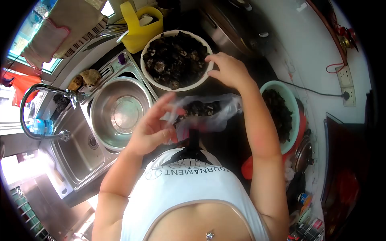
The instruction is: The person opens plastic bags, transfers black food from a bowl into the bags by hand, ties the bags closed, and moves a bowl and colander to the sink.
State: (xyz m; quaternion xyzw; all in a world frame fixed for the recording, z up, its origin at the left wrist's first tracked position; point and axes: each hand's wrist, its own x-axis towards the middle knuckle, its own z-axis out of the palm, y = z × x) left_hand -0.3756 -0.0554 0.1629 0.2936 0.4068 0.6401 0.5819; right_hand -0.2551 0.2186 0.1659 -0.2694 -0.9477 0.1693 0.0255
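A white bowl (145,75) heaped with dark, wrinkled pieces that look like mushrooms (175,60) stands on the dark counter. My right hand (231,70) is at its right rim, thumb and forefinger apart; whether they touch the rim I cannot tell. Closer to my body, a clear plastic bag (225,107) holds more small dark pieces. Beside the bag's left end is my left hand (155,124), fingers spread and slightly blurred. Contact between that hand and the bag is unclear.
To the left, a steel basin (100,104) sits in the double sink (76,160) under a curved faucet (26,112). A yellow container (140,38) stands behind it. On the right, a pale green bowl (295,108) holds dark pieces, with something red below.
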